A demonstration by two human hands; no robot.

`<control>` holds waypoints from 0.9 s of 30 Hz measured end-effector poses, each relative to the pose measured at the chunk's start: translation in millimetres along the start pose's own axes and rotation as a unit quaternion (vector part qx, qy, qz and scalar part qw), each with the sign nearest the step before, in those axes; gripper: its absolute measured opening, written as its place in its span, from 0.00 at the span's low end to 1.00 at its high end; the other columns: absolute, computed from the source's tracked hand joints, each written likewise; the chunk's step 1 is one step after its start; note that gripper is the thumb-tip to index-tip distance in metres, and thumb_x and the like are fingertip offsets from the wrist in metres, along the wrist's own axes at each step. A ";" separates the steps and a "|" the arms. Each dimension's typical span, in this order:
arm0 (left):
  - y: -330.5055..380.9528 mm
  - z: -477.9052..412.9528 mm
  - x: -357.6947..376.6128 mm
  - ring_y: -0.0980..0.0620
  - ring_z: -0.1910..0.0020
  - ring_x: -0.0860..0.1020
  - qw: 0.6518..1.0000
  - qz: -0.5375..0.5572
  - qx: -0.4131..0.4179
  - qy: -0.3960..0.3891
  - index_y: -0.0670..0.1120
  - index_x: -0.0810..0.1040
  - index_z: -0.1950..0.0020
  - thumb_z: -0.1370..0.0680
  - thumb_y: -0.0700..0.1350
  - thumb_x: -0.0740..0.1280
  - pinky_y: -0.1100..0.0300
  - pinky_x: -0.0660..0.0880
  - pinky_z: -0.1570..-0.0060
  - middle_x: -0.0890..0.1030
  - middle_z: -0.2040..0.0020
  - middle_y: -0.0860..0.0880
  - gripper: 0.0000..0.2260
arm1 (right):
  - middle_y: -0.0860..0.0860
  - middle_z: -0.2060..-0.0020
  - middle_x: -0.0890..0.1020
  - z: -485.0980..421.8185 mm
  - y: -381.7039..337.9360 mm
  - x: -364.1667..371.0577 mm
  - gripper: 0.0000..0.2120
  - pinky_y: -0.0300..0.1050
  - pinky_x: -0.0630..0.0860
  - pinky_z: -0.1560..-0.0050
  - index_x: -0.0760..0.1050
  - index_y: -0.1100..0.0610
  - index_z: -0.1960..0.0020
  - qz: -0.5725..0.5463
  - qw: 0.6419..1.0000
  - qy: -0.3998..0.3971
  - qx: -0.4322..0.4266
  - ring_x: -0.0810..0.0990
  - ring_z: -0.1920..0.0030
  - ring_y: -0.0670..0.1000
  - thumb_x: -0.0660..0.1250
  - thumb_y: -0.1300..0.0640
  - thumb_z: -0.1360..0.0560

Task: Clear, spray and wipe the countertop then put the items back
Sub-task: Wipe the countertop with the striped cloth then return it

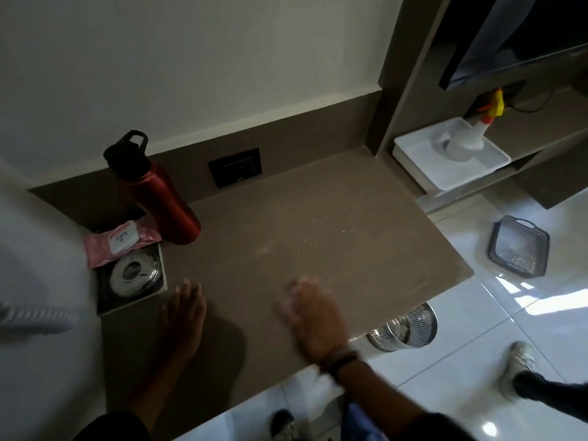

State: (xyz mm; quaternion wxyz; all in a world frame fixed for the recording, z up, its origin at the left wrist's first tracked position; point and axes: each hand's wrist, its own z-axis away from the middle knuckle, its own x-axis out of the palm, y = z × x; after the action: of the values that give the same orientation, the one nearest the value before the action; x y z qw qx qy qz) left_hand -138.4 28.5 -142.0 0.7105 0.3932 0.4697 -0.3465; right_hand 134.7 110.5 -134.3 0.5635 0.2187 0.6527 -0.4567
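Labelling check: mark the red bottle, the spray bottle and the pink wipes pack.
red bottle [165, 205], head view, mid body
spray bottle [467, 140], head view, translucent body
pink wipes pack [122, 241], head view, white flap lid

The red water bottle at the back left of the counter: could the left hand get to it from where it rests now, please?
Probably yes. The left hand lies flat and empty on the countertop, and the surface between it and the red water bottle looks bare; the pink wipes pack and the square tray sit off to the left.
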 end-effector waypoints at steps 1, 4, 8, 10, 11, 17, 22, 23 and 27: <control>2.7 0.1 3.0 0.28 0.38 0.75 1.000 -0.016 -0.004 -0.007 0.37 0.73 0.34 0.23 0.46 0.52 0.28 0.72 0.48 0.74 0.33 0.31 0.22 | 0.55 0.26 0.65 -7.5 47.4 -20.6 0.28 0.56 0.58 0.27 0.65 0.53 0.28 0.016 0.995 0.047 0.090 0.60 0.25 0.57 0.43 0.38 0.20; 5.9 0.4 14.8 0.36 0.29 0.69 0.997 -0.068 -0.042 0.000 0.41 0.68 0.28 0.20 0.59 0.43 0.35 0.65 0.35 0.68 0.27 0.36 0.31 | 0.61 0.24 0.59 -33.5 193.0 -79.8 0.29 0.62 0.59 0.28 0.59 0.60 0.26 0.084 0.940 0.084 0.319 0.56 0.24 0.62 0.44 0.43 0.19; 10.2 -3.6 18.9 0.41 0.25 0.62 0.993 -0.093 -0.063 0.034 0.45 0.63 0.25 0.24 0.63 0.45 0.39 0.59 0.29 0.63 0.23 0.42 0.33 | 0.61 0.22 0.49 -78.1 221.1 -95.5 0.31 0.60 0.48 0.24 0.50 0.63 0.23 0.035 0.911 0.065 0.405 0.47 0.23 0.63 0.43 0.45 0.19; 11.1 -2.7 16.9 0.42 0.24 0.61 0.993 -0.092 -0.057 0.045 0.45 0.63 0.25 0.24 0.63 0.44 0.39 0.57 0.28 0.62 0.22 0.42 0.34 | 0.66 0.24 0.53 -77.6 163.8 -74.3 0.28 0.63 0.51 0.25 0.51 0.64 0.24 0.052 0.939 0.071 0.332 0.51 0.24 0.67 0.47 0.49 0.18; 11.7 -2.5 16.0 0.42 0.24 0.60 0.993 -0.088 -0.059 0.049 0.45 0.63 0.24 0.24 0.63 0.44 0.39 0.57 0.28 0.62 0.22 0.42 0.34 | 0.67 0.25 0.58 -67.6 120.6 -57.2 0.27 0.65 0.57 0.27 0.54 0.64 0.25 0.069 0.958 0.075 0.266 0.56 0.25 0.69 0.52 0.51 0.19; 22.6 6.2 6.4 0.42 0.22 0.57 0.996 -0.041 -0.055 0.053 0.44 0.61 0.24 0.24 0.61 0.46 0.38 0.54 0.26 0.59 0.21 0.42 0.33 | 0.56 0.25 0.64 39.0 -42.8 14.1 0.30 0.59 0.65 0.30 0.62 0.58 0.25 0.053 0.989 -0.081 -0.113 0.61 0.25 0.59 0.56 0.46 0.23; 19.6 3.6 10.0 0.42 0.22 0.57 0.995 -0.061 -0.065 0.052 0.45 0.60 0.23 0.24 0.63 0.44 0.37 0.56 0.27 0.58 0.21 0.42 0.34 | 0.62 0.24 0.58 19.9 127.6 -51.2 0.25 0.60 0.54 0.26 0.55 0.53 0.22 0.107 0.983 -0.014 0.152 0.54 0.24 0.64 0.48 0.51 0.18; 18.3 1.7 10.9 0.42 0.22 0.57 0.995 -0.066 -0.068 0.045 0.46 0.59 0.23 0.23 0.64 0.44 0.37 0.56 0.27 0.58 0.21 0.43 0.34 | 0.64 0.23 0.54 5.5 168.8 -66.9 0.26 0.60 0.50 0.26 0.51 0.54 0.22 0.109 0.971 -0.009 0.215 0.50 0.24 0.66 0.44 0.50 0.19; 10.0 -2.0 22.2 0.42 0.22 0.56 0.994 -0.078 -0.065 0.049 0.47 0.57 0.23 0.23 0.65 0.44 0.38 0.54 0.27 0.57 0.21 0.43 0.34 | 0.62 0.22 0.49 -99.2 229.0 -102.4 0.32 0.57 0.43 0.23 0.47 0.61 0.22 0.072 0.919 0.033 0.386 0.44 0.22 0.63 0.40 0.43 0.20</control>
State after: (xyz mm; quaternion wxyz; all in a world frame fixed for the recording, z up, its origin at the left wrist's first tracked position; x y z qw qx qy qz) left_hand -123.5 32.0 -161.0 0.6814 0.3247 0.5546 -0.3502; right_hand 292.4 329.1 -123.8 0.4446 0.4809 0.4264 -0.6239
